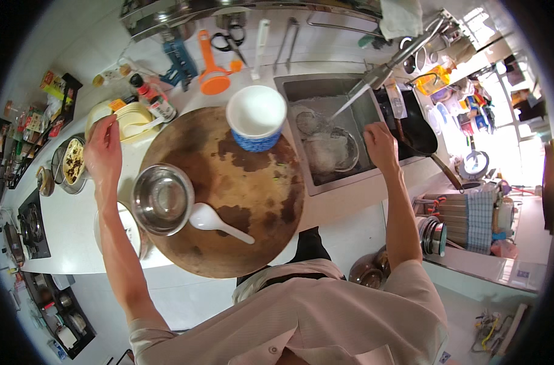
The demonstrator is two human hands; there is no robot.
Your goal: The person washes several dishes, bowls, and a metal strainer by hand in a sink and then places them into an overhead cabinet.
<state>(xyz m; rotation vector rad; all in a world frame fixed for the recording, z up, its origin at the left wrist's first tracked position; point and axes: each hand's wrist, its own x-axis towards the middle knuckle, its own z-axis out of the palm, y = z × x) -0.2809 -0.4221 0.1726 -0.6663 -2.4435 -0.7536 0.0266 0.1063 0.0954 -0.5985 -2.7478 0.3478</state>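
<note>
My left hand [103,148] is at the near left side of a pale yellow container [142,116] with a light spoon in it. Its fingers are bent close together, and their undersides are hidden. Over the right rim of the steel sink [322,188] is my right hand [381,143], fingers curled, with nothing seen in it. Water runs from the faucet [376,77] into the sink, where a clear bowl [350,148] lies among bubbles. A round wooden board [254,191] bears stacked white-and-blue bowls [256,112], a steel bowl [163,199] and a white spoon [220,222].
A black wok [416,123] stands right of the sink. A dish of food [73,160] and a sauce bottle [154,98] are at the left. Scissors [231,42] and an orange strainer [213,68] hang at the back. A white bowl [128,228] is under my left forearm.
</note>
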